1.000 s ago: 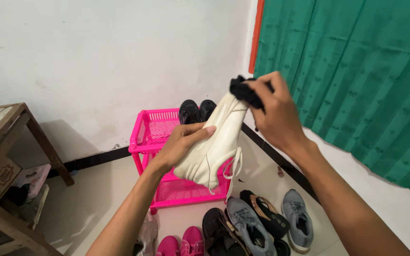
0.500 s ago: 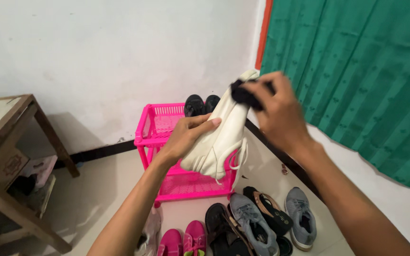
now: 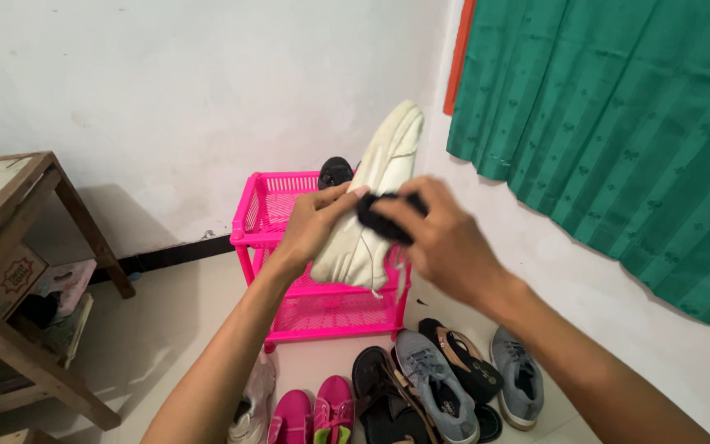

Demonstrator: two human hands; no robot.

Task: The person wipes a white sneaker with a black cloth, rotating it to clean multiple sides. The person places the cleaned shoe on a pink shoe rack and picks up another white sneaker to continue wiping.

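My left hand point(image 3: 315, 224) grips a cream leather sneaker point(image 3: 374, 202) above the pink plastic rack point(image 3: 266, 215); my right hand point(image 3: 435, 238) pinches a black cloth point(image 3: 381, 219) against it.

Matt cream shoe point(image 3: 375, 222) of smooth leather-like material, dark soft cloth point(image 3: 384, 220), glossy pink plastic lattice rack point(image 3: 277, 210), worn wooden table point(image 3: 10, 205) at nine o'clock, green woven curtain point(image 3: 618, 123)

Both bare forearms reach forward and upward, converging at chest height. The left hand point(image 3: 318, 224) curls its fingers in a grip, thumb up; the right hand point(image 3: 437, 238) is clenched, knuckles facing the camera.
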